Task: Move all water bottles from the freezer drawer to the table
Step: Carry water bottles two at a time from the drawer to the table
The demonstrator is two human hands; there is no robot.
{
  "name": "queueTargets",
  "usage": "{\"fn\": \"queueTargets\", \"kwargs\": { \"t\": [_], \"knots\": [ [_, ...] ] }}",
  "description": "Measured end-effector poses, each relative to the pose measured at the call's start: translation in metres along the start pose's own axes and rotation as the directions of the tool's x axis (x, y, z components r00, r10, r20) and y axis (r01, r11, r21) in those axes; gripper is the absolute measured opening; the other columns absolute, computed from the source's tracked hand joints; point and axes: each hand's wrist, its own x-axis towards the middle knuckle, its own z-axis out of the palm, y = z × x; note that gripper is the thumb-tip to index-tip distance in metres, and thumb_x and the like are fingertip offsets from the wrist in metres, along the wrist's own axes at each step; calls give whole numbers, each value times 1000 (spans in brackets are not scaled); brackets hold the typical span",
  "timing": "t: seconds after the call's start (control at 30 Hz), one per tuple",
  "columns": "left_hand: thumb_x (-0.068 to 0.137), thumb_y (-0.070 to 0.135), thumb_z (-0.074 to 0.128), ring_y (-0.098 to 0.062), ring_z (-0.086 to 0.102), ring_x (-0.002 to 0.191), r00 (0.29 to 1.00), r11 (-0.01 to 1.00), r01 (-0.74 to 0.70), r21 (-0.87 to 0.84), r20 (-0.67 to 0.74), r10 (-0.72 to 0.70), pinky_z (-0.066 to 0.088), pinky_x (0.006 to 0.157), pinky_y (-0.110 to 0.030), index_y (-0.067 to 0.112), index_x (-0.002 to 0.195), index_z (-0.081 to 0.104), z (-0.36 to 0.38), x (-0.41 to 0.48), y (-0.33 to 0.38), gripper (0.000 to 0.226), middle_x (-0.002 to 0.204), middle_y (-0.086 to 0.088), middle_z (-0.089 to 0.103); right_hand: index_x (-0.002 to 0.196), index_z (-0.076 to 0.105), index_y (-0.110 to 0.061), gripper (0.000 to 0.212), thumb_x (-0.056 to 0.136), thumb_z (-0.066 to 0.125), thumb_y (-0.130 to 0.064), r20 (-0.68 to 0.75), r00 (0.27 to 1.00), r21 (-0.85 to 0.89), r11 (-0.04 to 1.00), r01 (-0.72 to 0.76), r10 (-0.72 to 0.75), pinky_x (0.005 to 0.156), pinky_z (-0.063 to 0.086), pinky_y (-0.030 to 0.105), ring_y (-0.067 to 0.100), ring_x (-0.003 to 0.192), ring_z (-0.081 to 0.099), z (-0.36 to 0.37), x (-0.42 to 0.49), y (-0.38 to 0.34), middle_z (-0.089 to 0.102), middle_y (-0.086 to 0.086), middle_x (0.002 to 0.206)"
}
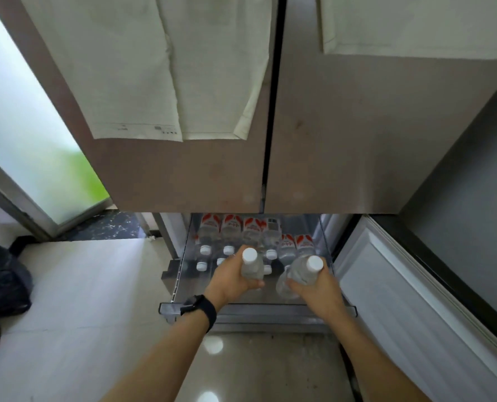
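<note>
Over drawer, left grip, right grip on bottles, red labels likely illegible

A black wristwatch with a broad dark strap and a squarish face circles the wrist behind the fingers of the left hand, while the right hand and both forearms are bare.

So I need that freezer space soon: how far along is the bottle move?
Done: unclear, since the table is out of view, though the front part of the freezer drawer is bare. In hand: the left hand grips a bottle and the right hand grips a second bottle, both above the open drawer. Left: many red-labelled bottles lie at the drawer's back, so plenty remains.
</note>
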Motion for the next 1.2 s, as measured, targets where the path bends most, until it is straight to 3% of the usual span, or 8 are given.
{"fn": "queueTargets", "kwargs": {
  "t": [0.1,0.2,0.3,0.43,0.63,0.87,1.1,1.2],
  "knots": [
    [71,39,90,-11,61,102,989,999,-23,-31,-145,18,51,83,-27,33,122,48,-21,-34,14,66,109,16,63,104,54,-47,57,58,86,-54,-87,995,94,994,54,-46,66,44,12,-7,85,62,-19,-27,-14,64,-28,89],
    [70,35,91,-9,60,104,945,996,-58,-66,-326,33,50,86,-28,34,123,50,-37,-78,36,67,112,15,64,101,51,-68,58,52,82,-63,-131,981,163,973,163,-142,63,44,7,-18,83,60,-39,-60,-33,63,-40,90],
    [69,33,91,2,59,102,874,991,-69,-111,-486,7,46,78,-11,42,118,52,-47,-132,53,64,108,22,64,103,50,-67,61,57,87,-56,-131,960,172,949,266,-246,71,47,17,-13,88,60,-52,-98,-51,63,-36,94],
    [67,47,90,20,51,102,803,995,-38,-93,-595,-25,40,72,-1,56,112,49,-52,-215,63,62,106,34,61,107,54,-55,56,62,88,-53,-28,929,182,912,369,-370,63,46,8,-13,88,61,-52,-148,-64,64,-35,96],
    [61,62,86,15,54,98,778,979,185,-88,-595,-201,43,70,-14,54,115,48,-30,-360,27,67,105,36,59,118,58,-43,68,57,82,-62,286,883,129,928,348,-371,79,57,34,2,93,64,2,-240,-58,68,-19,102],
    [58,65,83,10,56,94,584,880,420,-221,-677,-449,44,70,-17,58,116,45,3,-547,-36,70,102,33,59,102,55,-49,52,58,80,-59,588,681,89,872,482,-436,77,56,34,-1,84,64,93,-364,-67,67,-23,89],
    [58,70,80,1,56,99,322,761,529,-377,-740,-591,42,75,-18,53,121,46,15,-752,-83,73,109,31,58,107,48,-49,65,53,78,-68,771,399,152,752,641,-496,64,44,15,-12,81,58,202,-521,-98,62,-30,88],
    [58,71,78,0,54,99,240,723,546,-424,-747,-620,39,74,-16,66,115,42,14,-843,-105,67,107,35,54,115,47,-47,72,53,77,-71,823,281,190,706,682,-493,67,48,20,-5,85,59,250,-601,-112,62,-26,93]
  ]
}}
